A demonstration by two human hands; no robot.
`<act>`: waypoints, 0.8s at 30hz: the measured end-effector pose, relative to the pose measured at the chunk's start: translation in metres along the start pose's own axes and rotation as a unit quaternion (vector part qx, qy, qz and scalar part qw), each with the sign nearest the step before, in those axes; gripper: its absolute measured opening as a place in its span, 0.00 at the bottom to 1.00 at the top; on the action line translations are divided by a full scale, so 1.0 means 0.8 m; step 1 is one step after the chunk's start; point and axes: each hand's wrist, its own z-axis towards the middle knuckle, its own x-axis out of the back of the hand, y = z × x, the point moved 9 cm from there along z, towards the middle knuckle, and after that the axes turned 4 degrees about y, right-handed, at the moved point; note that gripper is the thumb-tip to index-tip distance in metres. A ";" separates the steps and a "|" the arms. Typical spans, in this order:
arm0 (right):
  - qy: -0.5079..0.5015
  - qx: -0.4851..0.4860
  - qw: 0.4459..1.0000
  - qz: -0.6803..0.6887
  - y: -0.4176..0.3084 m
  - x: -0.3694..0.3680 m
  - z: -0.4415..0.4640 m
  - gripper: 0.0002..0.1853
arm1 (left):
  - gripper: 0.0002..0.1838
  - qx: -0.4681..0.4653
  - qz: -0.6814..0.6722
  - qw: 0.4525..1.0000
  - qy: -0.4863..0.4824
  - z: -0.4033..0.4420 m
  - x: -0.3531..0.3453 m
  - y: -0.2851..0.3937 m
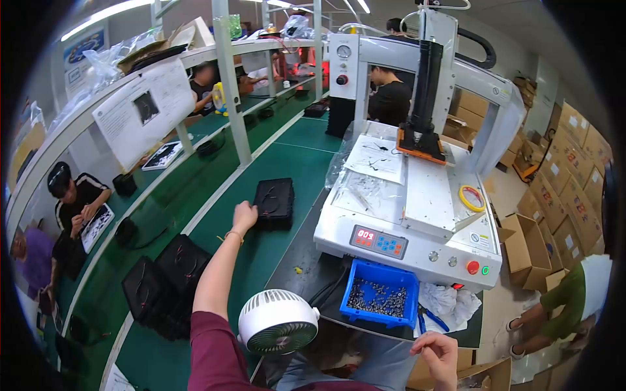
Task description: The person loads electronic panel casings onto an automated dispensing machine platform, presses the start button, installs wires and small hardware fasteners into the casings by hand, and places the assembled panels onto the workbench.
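My left hand (245, 215) reaches out over the green bench, its curled fingers at the left edge of a black plastic case (274, 199) with thin wires on top. The fingertips are partly hidden there. My right hand (438, 357) is low at the right, fingers bent and thumb close to them; whatever they may hold is too small to make out. Just above it lie blue-handled pliers (435, 320), beside a blue bin (380, 293) of small metal parts. More black cases (179, 264) with red and dark wires stand at the left.
A white machine (391, 244) with a display panel and yellow tape roll (472, 199) fills the right side. A white fan (278, 322) stands close to my left arm. People sit along the line beyond a rail; cardboard boxes (574, 182) are stacked at far right.
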 end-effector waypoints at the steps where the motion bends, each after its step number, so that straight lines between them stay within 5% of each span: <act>1: 0.010 -0.011 1.000 -0.019 0.005 0.004 0.001 0.08 | 0.17 -0.016 0.053 0.998 0.038 -0.001 0.008 0.001; 3: 0.015 -0.031 0.999 -0.035 0.008 0.007 0.016 0.05 | 0.15 -0.024 0.082 0.995 0.049 -0.002 0.018 0.007; 5: 0.026 -0.026 0.998 -0.053 -0.002 -0.003 0.044 0.05 | 0.16 0.041 -0.069 0.994 0.079 0.016 0.015 -0.031; 6: 0.009 -0.006 0.993 -0.119 -0.009 -0.009 0.062 0.04 | 0.17 0.178 -0.324 0.928 0.037 -0.006 0.021 -0.024; 9: -0.071 0.070 0.955 -0.278 -0.008 -0.038 0.119 0.05 | 0.14 0.214 -0.579 0.787 -0.011 -0.057 0.072 0.027; 12: -0.207 0.166 0.868 -0.420 0.026 -0.079 0.155 0.08 | 0.10 0.174 -0.736 0.645 -0.109 -0.106 0.117 0.058; 14: -0.252 0.177 0.828 -0.469 0.060 -0.096 0.164 0.09 | 0.16 0.187 -0.775 0.588 -0.137 -0.153 0.153 0.086; 15: -0.275 0.164 0.812 -0.488 0.077 -0.104 0.166 0.10 | 0.18 0.221 -0.816 0.517 -0.135 -0.177 0.170 0.102; 20: -0.291 0.161 0.773 -0.540 0.095 -0.128 0.171 0.08 | 0.22 0.186 -0.837 0.502 -0.113 -0.237 0.223 0.121; 23: -0.290 0.155 0.775 -0.539 0.103 -0.130 0.179 0.08 | 0.19 0.167 -0.868 0.449 -0.131 -0.251 0.218 0.104; 24: -0.293 0.146 0.780 -0.534 0.099 -0.131 0.180 0.08 | 0.16 0.230 -0.823 0.514 -0.067 -0.257 0.214 0.091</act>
